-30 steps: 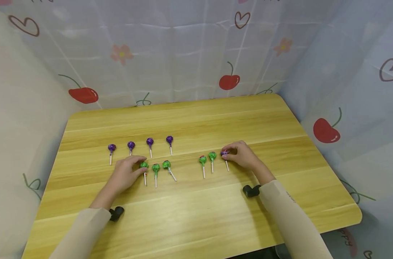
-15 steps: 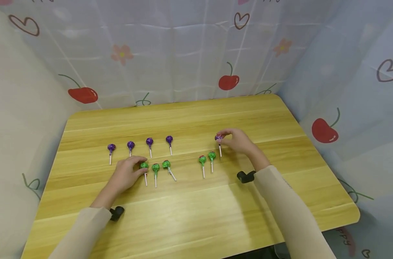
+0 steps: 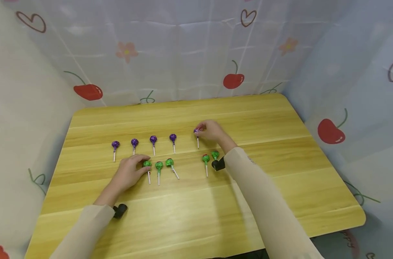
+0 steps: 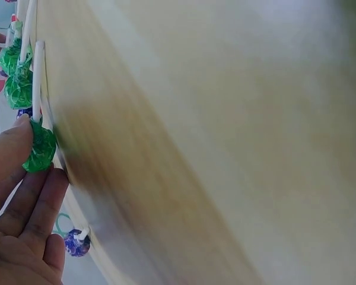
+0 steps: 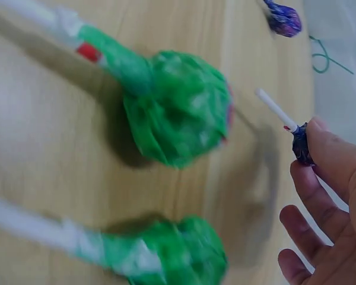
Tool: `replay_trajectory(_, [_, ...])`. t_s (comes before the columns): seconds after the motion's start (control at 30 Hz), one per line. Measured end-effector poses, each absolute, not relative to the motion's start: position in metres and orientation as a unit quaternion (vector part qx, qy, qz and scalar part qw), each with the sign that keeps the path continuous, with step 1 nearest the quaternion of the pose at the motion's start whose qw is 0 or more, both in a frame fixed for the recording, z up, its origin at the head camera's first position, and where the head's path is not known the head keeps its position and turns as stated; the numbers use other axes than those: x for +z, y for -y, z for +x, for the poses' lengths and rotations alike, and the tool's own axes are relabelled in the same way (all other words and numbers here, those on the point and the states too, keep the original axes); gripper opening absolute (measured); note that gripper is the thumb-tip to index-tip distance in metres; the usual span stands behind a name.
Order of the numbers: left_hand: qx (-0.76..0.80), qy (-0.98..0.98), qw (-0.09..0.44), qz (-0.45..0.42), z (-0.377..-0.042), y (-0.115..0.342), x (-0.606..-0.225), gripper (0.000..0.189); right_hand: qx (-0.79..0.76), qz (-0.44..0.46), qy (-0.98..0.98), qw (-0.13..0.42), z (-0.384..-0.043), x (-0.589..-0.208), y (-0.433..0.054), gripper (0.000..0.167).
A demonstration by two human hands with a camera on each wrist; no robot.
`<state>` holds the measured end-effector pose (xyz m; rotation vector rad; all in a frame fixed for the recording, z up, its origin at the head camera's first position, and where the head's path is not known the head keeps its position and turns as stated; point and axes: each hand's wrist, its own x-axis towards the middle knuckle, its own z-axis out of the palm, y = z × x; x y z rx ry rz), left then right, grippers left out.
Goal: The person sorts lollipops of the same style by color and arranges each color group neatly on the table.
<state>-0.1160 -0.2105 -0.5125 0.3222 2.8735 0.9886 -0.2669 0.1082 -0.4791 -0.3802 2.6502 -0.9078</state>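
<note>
My right hand (image 3: 210, 131) pinches a purple-wrapped lollipop (image 5: 301, 145) by its candy head between thumb and fingertips, white stick toward me. In the head view it is right of a row of purple lollipops (image 3: 173, 137). My left hand (image 3: 129, 172) pinches a green-wrapped lollipop (image 4: 41, 146) by its head, its stick pointing toward me. Just right of that hand lie two more green lollipops (image 3: 159, 166), the farther one tilted. Two other green lollipops (image 3: 206, 159) lie below my right hand, one partly hidden behind the wrist camera.
All of this lies on a wood-grain table (image 3: 183, 223) with rounded corners. A pale curtain (image 3: 183, 54) printed with cherries and hearts hangs behind it and on both sides. Small black cameras (image 3: 120, 211) sit at the wrists.
My right hand has carried the purple lollipop left and away from me, from beside the right green pair to the purple row's right end. My left hand has kept its place.
</note>
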Motion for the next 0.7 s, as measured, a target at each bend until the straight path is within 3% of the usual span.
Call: replay_trajectory(0.7, [0.327, -0.939, 0.044, 0.099, -0.117, 0.212, -0.514, 0.035, -0.287, -0.119, -0.938, 0.152, -0.265, -0.490, -0.088, 0.025])
